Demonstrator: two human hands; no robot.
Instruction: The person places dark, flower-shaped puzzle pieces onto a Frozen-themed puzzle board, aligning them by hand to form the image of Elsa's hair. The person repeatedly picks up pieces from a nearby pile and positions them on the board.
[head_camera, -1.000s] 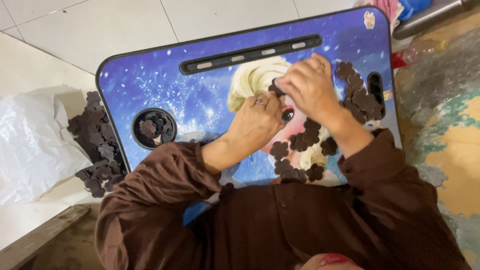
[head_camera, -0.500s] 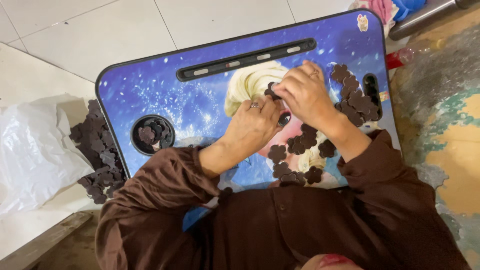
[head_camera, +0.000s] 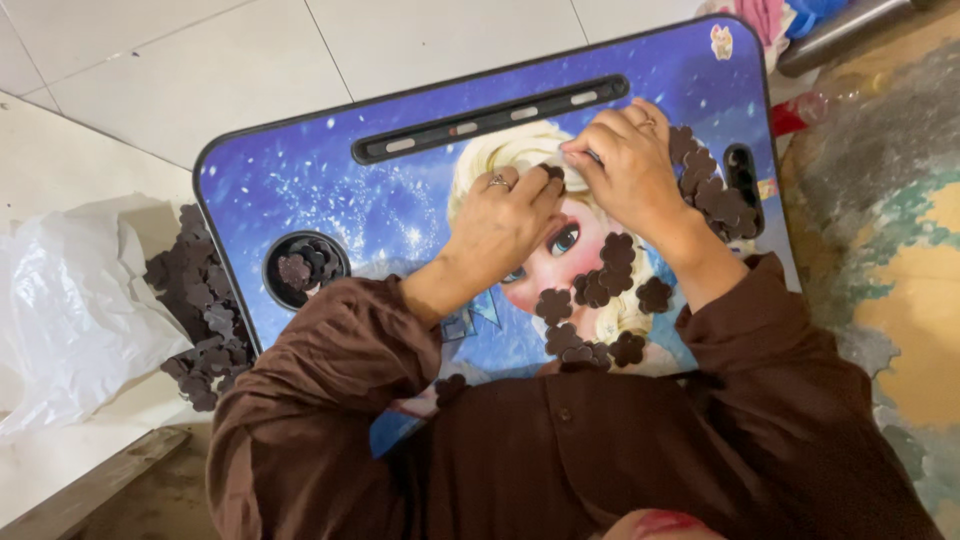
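Both hands have edged up the blue lap table (head_camera: 330, 190) since earlier. Left hand (head_camera: 505, 225) pinches a small dark flower-shaped piece (head_camera: 552, 173); right hand (head_camera: 625, 165) closes fingertips on it too. More brown pieces (head_camera: 600, 290) lie scattered just below.

Both forearms came up from the near edge in brown sleeves and angled toward each other. The left hand (head_camera: 497, 228) was curled palm-down, ring on one finger, fingertips pinched together. The right hand (head_camera: 625, 165) sat just beside it, slightly farther, fingers bent, tips nearly touching the left's.
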